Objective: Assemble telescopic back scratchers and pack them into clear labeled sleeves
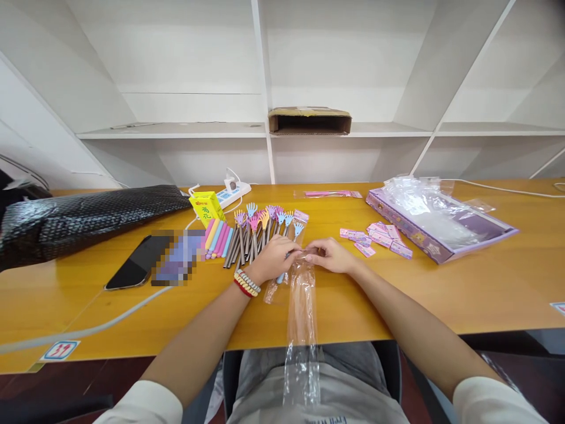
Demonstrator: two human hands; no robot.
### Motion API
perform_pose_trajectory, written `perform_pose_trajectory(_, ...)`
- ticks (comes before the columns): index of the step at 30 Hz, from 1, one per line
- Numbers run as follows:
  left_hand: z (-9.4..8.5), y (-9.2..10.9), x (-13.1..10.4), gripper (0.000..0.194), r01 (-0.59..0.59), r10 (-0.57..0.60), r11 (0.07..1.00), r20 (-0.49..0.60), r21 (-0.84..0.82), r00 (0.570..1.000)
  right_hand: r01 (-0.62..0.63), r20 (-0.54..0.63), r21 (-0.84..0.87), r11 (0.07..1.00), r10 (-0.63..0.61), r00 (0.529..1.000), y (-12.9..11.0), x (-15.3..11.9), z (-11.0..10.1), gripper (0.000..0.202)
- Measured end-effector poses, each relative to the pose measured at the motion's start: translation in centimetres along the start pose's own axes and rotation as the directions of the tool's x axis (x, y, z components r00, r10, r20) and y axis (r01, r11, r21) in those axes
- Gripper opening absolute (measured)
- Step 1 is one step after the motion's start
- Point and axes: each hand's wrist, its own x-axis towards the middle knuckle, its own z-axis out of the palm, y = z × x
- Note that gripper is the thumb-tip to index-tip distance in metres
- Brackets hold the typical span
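Observation:
My left hand and my right hand meet over the table, fingertips pinching the top end of a long clear plastic bag. The bag hangs down past the table edge onto my lap. Partly under my left hand lies another clear sleeve with a blue back scratcher in it, a printed card at its top. Left of that hand is a pile of back scratchers with metal rods and colourful hand-shaped heads. Pastel handles are stacked beside them.
At right, a purple box tray holds clear bags; small printed cards lie nearer. A packaged pink item lies behind. At left are a phone, yellow carton, power strip and black-wrapped bundle.

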Motion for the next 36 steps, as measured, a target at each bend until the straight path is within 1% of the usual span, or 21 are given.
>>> perform_pose_trajectory(4, -0.2, 0.3, 0.0, 0.019, 0.004, -0.004, 1.000, 0.010, -0.002, 1.000, -0.003, 0.002, -0.046, 0.999, 0.003, 1.000, 0.4, 0.0, 0.0, 0.024)
perform_pose_trajectory(8, -0.1, 0.2, -0.1, 0.021, 0.000, 0.000, 1.000, 0.015, 0.007, 1.000, -0.006, 0.008, -0.052, 0.999, 0.006, 1.000, 0.6, 0.0, 0.1, 0.021)
perform_pose_trajectory(11, 0.1, 0.0, 0.0, 0.020, 0.028, -0.026, 0.999, -0.035, 0.039, 0.999, -0.031, -0.025, -0.040, 0.999, 0.030, 0.999, 0.4, 0.0, 0.2, 0.025)
perform_pose_trajectory(13, 0.2, -0.2, 0.0, 0.019, 0.104, -0.098, 0.993, -0.110, 0.059, 0.989, -0.069, -0.076, -0.006, 0.998, 0.068, 0.995, 0.2, 0.0, 0.1, 0.035)
perform_pose_trajectory(14, 0.2, -0.2, 0.0, 0.019, 0.156, -0.144, 0.986, -0.157, 0.062, 0.977, -0.089, -0.098, 0.028, 0.996, 0.092, 0.991, 0.2, 0.0, 0.1, 0.042)
perform_pose_trajectory(16, 0.0, -0.2, 0.1, 0.019, 0.260, -0.240, 0.965, -0.257, 0.043, 0.936, -0.123, -0.114, 0.135, 0.983, 0.138, 0.984, 0.2, 0.0, 0.1, 0.052)
perform_pose_trajectory(19, -0.4, -0.2, 0.2, 0.019, 0.378, -0.360, 0.925, -0.382, -0.031, 0.851, -0.198, -0.039, 0.326, 0.924, 0.222, 0.974, 0.6, 0.0, -0.1, 0.060)
perform_pose_trajectory(21, -0.6, -0.2, 0.2, 0.019, 0.432, -0.425, 0.897, -0.443, -0.090, 0.789, -0.246, 0.036, 0.420, 0.874, 0.255, 0.966, 1.0, 0.0, -0.2, 0.059)
perform_pose_trajectory(23, -0.9, -0.3, 0.3, 0.018, 0.467, -0.476, 0.871, -0.491, -0.151, 0.729, -0.265, 0.087, 0.478, 0.837, 0.255, 0.963, 1.4, 0.0, -0.3, 0.054)
perform_pose_trajectory(25, -1.0, -0.4, 0.3, 0.017, 0.485, -0.516, 0.850, -0.510, -0.205, 0.688, -0.266, 0.111, 0.504, 0.822, 0.244, 0.963, 1.7, 0.1, -0.3, 0.046)
perform_pose_trajectory(26, -1.1, -0.5, 0.2, 0.016, 0.491, -0.532, 0.841, -0.508, -0.228, 0.677, -0.266, 0.114, 0.508, 0.819, 0.242, 0.964, 1.8, 0.1, -0.3, 0.042)
perform_pose_trajectory(31, -1.0, -0.6, 0.3, 0.016, 0.492, -0.578, 0.816, -0.461, -0.304, 0.673, -0.272, 0.137, 0.483, 0.832, 0.235, 0.962, 1.7, 0.1, -0.3, 0.035)
perform_pose_trajectory(33, -0.9, -0.7, 0.3, 0.019, 0.500, -0.578, 0.815, -0.471, -0.294, 0.666, -0.283, 0.173, 0.471, 0.835, 0.227, 0.958, 1.5, 0.1, -0.4, 0.036)
perform_pose_trajectory(36, -0.9, -0.8, 0.3, 0.020, 0.516, -0.556, 0.824, -0.515, -0.234, 0.652, -0.302, 0.221, 0.451, 0.840, 0.222, 0.950, 1.5, 0.0, -0.6, 0.039)
